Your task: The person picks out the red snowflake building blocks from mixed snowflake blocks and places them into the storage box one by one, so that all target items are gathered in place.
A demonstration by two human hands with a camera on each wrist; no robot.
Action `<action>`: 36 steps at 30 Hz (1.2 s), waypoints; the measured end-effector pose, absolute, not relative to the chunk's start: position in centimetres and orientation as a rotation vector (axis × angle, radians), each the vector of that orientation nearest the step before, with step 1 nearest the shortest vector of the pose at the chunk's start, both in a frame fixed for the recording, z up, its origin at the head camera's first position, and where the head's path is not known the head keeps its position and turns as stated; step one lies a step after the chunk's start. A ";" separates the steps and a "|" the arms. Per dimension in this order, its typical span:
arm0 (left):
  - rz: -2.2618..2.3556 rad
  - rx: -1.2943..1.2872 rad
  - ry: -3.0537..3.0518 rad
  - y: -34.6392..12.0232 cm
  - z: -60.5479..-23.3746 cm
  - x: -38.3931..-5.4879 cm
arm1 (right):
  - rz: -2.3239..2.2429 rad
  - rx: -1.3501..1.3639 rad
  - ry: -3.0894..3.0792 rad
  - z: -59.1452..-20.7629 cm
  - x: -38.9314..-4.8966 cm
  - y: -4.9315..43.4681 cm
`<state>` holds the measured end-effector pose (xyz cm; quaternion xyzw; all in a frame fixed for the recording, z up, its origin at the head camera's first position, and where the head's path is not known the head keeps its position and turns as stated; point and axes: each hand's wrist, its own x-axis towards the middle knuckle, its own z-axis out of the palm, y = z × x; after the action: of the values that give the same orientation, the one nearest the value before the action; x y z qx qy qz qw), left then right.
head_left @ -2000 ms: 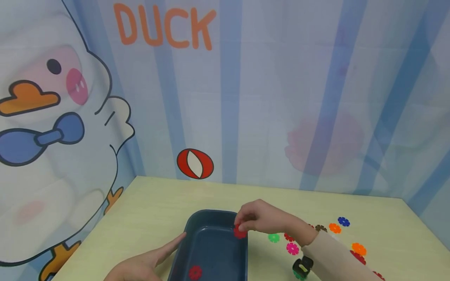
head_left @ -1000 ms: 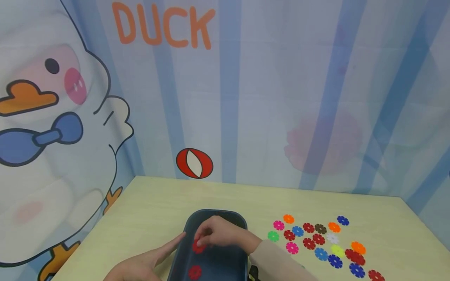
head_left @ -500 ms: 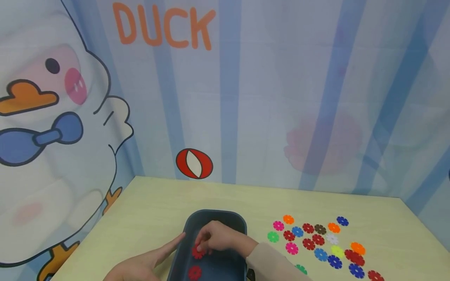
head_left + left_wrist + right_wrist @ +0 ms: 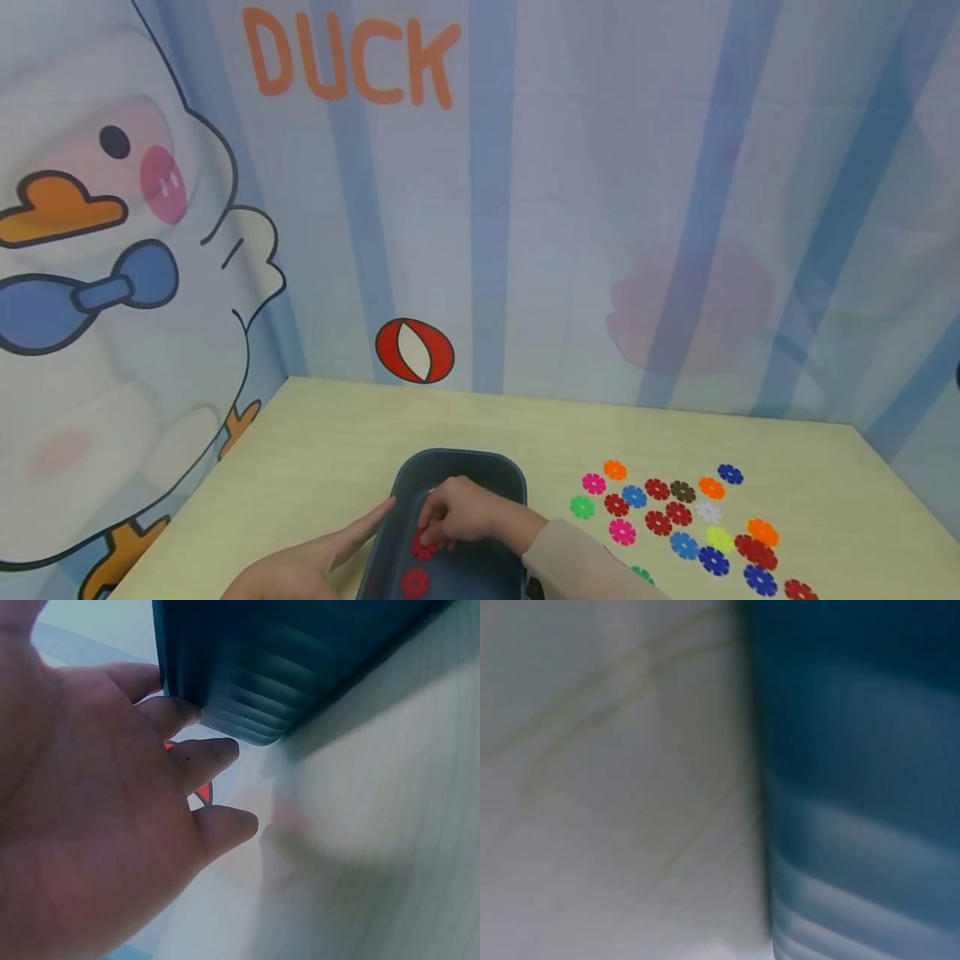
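Observation:
My right hand (image 4: 467,510) reaches down into a dark blue tray (image 4: 517,483) and pinches a red flower-shaped plastic disc (image 4: 422,550) low over its floor. Nearer to me in the tray lies another red disc (image 4: 415,583). Along the tray's left side, my left hand (image 4: 296,567) touches the rim with a straight finger. The left wrist view shows the left hand (image 4: 112,780) with fingers spread, upper fingertips against the outer wall of the tray (image 4: 247,682). In the right wrist view only the tray's outer wall (image 4: 862,772) and table show; the right hand is hidden there.
Right of the tray, several flower-shaped discs (image 4: 681,512) in red, blue, orange, pink, green and other colours lie scattered on the pale yellow table (image 4: 337,433). A fabric backdrop (image 4: 555,208) with a printed duck (image 4: 112,400) stands behind and to the left.
My right hand has carried the red disc from over the tray's right rim to the left inside, then lowered and shifted slightly toward me. My left hand has stayed in place.

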<state>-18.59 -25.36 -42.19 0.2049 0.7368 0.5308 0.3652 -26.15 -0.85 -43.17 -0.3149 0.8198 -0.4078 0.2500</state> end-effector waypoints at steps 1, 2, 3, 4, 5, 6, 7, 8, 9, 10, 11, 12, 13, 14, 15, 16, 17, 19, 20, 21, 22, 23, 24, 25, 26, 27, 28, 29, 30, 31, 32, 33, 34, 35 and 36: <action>1.365 0.520 1.895 -25.4 -42.2 -18.5 | -1.111 -0.855 2.237 -43.1 -26.1 -0.8; 1.364 0.516 1.895 -25.4 -42.1 -18.5 | -1.112 -0.853 2.240 -43.1 -26.1 -0.8; 1.367 0.514 1.892 -25.4 -42.1 -18.5 | -1.112 -0.853 2.242 -43.0 -26.1 -0.8; 1.370 0.510 1.888 -25.4 -42.1 -18.5 | -1.111 -0.859 2.246 -42.9 -26.1 -0.8; 1.371 0.515 1.887 -25.4 -42.1 -18.5 | -1.109 -0.871 2.252 -42.7 -26.1 -0.7; 1.377 0.516 1.880 -25.4 -42.1 -18.5 | -1.108 -0.881 2.254 -42.5 -26.1 -0.6; 1.379 0.520 1.878 -25.5 -42.1 -18.5 | -1.106 -0.895 2.256 -42.3 -26.1 -0.5; 1.369 0.538 1.891 -25.5 -42.1 -18.6 | -1.106 -0.910 2.257 -42.0 -26.1 -0.3; 1.361 0.555 1.905 -25.5 -42.1 -18.6 | -1.104 -0.932 2.267 -41.7 -26.1 -0.1; 1.348 0.568 1.922 -25.5 -42.1 -18.7 | -1.096 -0.960 2.281 -41.3 -26.2 0.2; 1.347 0.570 1.925 -25.5 -42.1 -18.7 | -1.089 -0.986 2.297 -40.9 -26.2 0.5; 1.348 0.560 1.926 -25.5 -42.1 -18.6 | -1.086 -1.006 2.308 -40.5 -26.3 0.9; 1.345 0.550 1.933 -25.5 -42.1 -18.6 | -1.080 -1.036 2.325 -40.1 -26.4 1.3; 1.345 0.538 1.937 -25.4 -42.1 -18.5 | -1.080 -1.062 2.339 -39.7 -26.5 1.8; 1.356 0.505 1.932 -25.4 -42.1 -18.4 | -1.077 -1.092 2.357 -39.3 -26.6 2.2; 1.362 0.473 1.928 -25.4 -42.1 -18.4 | -1.076 -1.109 2.369 -38.9 -26.7 2.7; 1.366 0.445 1.929 -25.4 -42.1 -18.3 | -1.086 -1.116 2.374 -38.5 -26.7 3.3; 1.365 0.405 1.948 -25.4 -42.1 -18.2 | -1.095 -1.132 2.382 -37.7 -26.8 4.5; 1.368 0.383 1.955 -25.4 -42.2 -18.2 | -1.100 -1.132 2.380 -37.4 -26.8 5.1; 1.377 0.368 1.949 -25.4 -42.2 -18.2 | -1.101 -1.136 2.385 -37.1 -26.8 5.7; 1.385 0.360 1.944 -25.4 -42.2 -18.2 | -1.102 -1.137 2.388 -36.9 -26.8 6.3; 1.404 0.344 1.928 -25.4 -42.3 -18.1 | -1.101 -1.142 2.394 -36.7 -26.9 6.9; 1.427 0.326 1.905 -25.4 -42.3 -18.0 | -1.095 -1.148 2.404 -36.5 -26.9 7.6; 1.446 0.318 1.884 -25.4 -42.3 -18.0 | -1.096 -1.151 2.408 -36.4 -26.9 8.2; 1.465 0.312 1.861 -25.3 -42.3 -18.0 | -1.096 -1.150 2.416 -36.3 -26.9 8.8; 1.482 0.319 1.834 -25.3 -42.4 -18.0 | -1.091 -1.148 2.431 -36.2 -26.9 9.4; 1.494 0.318 1.817 -25.3 -42.4 -17.9 | -1.088 -1.144 2.439 -36.2 -26.9 10.1; 1.509 0.319 1.797 -25.2 -42.4 -17.9 | -1.084 -1.132 2.449 -36.1 -26.8 10.7; 1.523 0.323 1.774 -25.2 -42.4 -17.9 | -1.078 -1.119 2.458 -36.0 -26.7 11.4; 1.534 0.326 1.755 -25.2 -42.4 -17.9 | -1.075 -1.102 2.465 -36.0 -26.6 12.1; 1.542 0.331 1.741 -25.2 -42.5 -18.0 | -1.069 -1.084 2.475 -36.0 -26.6 12.9; 1.550 0.337 1.724 -25.1 -42.5 -18.0 | -1.063 -1.065 2.485 -36.0 -26.5 13.6; 1.555 0.335 1.718 -25.1 -42.5 -18.0 | -1.062 -1.049 2.491 -36.0 -26.5 14.3; 1.558 0.339 1.717 -25.1 -42.5 -18.0 | -1.059 -1.031 2.499 -36.1 -26.5 14.9; 1.562 0.338 1.708 -25.1 -42.6 -18.0 | -1.056 -1.014 2.508 -36.2 -26.4 15.6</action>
<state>-18.03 -25.08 -42.57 0.1330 0.6722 0.6149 0.3905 -26.40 15.58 -36.19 -0.3468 0.8575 -0.3610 0.1186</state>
